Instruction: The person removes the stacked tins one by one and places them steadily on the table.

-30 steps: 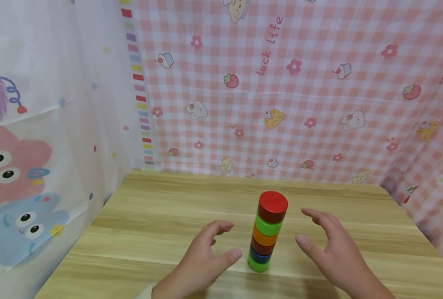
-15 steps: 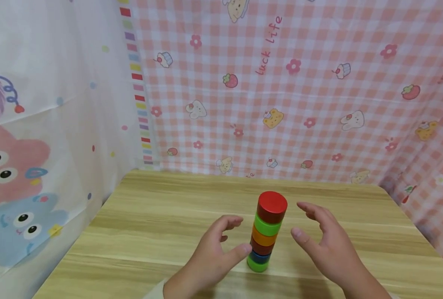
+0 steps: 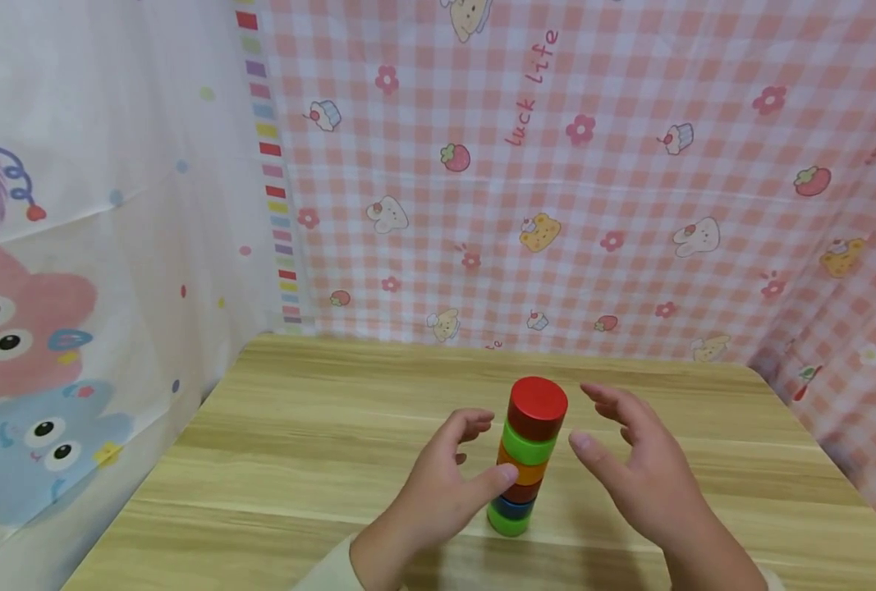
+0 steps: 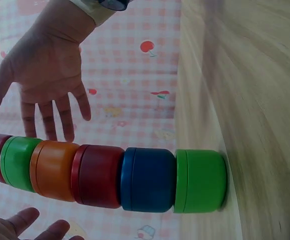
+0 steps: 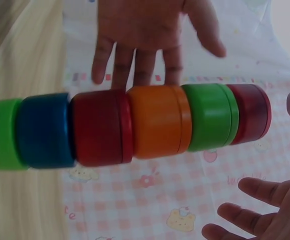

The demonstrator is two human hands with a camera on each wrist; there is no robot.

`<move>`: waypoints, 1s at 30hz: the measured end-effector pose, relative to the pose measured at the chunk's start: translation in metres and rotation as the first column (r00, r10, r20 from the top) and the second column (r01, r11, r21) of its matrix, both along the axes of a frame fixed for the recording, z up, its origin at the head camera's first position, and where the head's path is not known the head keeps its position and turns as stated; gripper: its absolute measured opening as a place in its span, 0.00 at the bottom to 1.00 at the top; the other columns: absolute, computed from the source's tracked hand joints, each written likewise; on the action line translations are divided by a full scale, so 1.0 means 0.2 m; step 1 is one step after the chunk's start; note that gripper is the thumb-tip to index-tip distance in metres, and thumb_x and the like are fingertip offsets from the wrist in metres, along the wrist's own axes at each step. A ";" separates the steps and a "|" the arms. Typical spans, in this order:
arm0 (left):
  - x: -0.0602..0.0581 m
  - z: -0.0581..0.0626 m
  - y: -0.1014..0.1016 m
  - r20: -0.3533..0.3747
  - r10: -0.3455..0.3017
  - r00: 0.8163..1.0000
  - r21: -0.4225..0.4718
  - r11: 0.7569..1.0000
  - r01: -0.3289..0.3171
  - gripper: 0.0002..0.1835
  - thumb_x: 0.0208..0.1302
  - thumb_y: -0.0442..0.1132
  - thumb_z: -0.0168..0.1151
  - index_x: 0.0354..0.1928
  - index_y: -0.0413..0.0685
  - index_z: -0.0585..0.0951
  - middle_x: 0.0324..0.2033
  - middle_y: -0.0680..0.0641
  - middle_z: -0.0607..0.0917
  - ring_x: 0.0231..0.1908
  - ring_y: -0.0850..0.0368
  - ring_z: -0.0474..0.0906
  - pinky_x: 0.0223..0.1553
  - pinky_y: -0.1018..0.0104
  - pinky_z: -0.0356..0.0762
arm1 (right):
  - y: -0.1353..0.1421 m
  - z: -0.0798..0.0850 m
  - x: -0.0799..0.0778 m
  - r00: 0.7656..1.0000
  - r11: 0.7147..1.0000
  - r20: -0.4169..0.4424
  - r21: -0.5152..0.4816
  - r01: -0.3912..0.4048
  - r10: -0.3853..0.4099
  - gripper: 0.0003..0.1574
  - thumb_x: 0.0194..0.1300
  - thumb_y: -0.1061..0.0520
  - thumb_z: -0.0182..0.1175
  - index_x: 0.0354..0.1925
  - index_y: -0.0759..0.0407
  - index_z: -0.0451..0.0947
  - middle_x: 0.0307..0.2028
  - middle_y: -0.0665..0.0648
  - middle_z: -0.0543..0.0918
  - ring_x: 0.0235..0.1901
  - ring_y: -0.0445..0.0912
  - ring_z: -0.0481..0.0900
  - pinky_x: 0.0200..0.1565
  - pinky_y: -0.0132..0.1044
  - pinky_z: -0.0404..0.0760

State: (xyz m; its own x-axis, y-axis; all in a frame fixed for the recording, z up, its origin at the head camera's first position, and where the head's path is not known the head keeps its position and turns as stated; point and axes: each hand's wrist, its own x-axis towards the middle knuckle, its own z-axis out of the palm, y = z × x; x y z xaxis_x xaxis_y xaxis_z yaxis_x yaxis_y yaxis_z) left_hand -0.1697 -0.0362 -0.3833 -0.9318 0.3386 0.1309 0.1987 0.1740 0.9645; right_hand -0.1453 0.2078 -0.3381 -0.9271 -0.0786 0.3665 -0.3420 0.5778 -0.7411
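A tower of several round, coloured cylinder pieces (image 3: pixel 529 446) stands upright on the wooden table. From the top its colours run red, green, orange, dark red, blue and green. On its left is my left hand (image 3: pixel 448 488), fingers relaxed and slightly bent, the thumb across the front of the orange piece in the head view; whether it touches cannot be told. My right hand (image 3: pixel 640 472) hovers to the right of the tower, apart from it, with thumb and fingers spread. In the left wrist view the right palm (image 4: pixel 50 70) faces the tower's orange piece (image 4: pixel 54 170). Neither hand holds anything.
The wooden table (image 3: pixel 297 435) extends around the tower. Behind it hangs a pink checked cloth (image 3: pixel 423 189), which also covers the right side. A white cloth with cartoon figures (image 3: pixel 149 205) hangs along the left.
Both hands have moved in toward the tower and slightly up and away from me, the left rightward, the right leftward. The left thumb now overlaps the tower. The tower stays in place.
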 end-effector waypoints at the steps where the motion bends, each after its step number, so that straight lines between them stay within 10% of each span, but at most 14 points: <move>1: 0.00 0.00 0.01 0.000 -0.003 1.000 0.002 1.000 0.003 0.32 0.68 0.55 0.70 0.70 0.56 0.72 0.68 0.51 0.77 0.72 0.47 0.69 0.71 0.38 0.66 | -0.01 0.01 0.00 1.000 1.000 0.000 -0.009 -0.004 0.004 0.33 0.75 0.47 0.63 0.73 0.54 0.71 0.69 0.61 0.75 0.69 0.63 0.71 0.65 0.74 0.64; 30: -0.07 0.09 0.14 0.012 -0.040 0.999 0.064 0.997 0.039 0.35 0.63 0.52 0.75 0.70 0.62 0.72 0.65 0.56 0.78 0.72 0.49 0.67 0.72 0.35 0.62 | -0.10 0.14 -0.01 0.997 0.990 0.078 -0.140 -0.019 0.030 0.38 0.72 0.50 0.67 0.74 0.56 0.69 0.73 0.59 0.73 0.72 0.62 0.69 0.70 0.72 0.61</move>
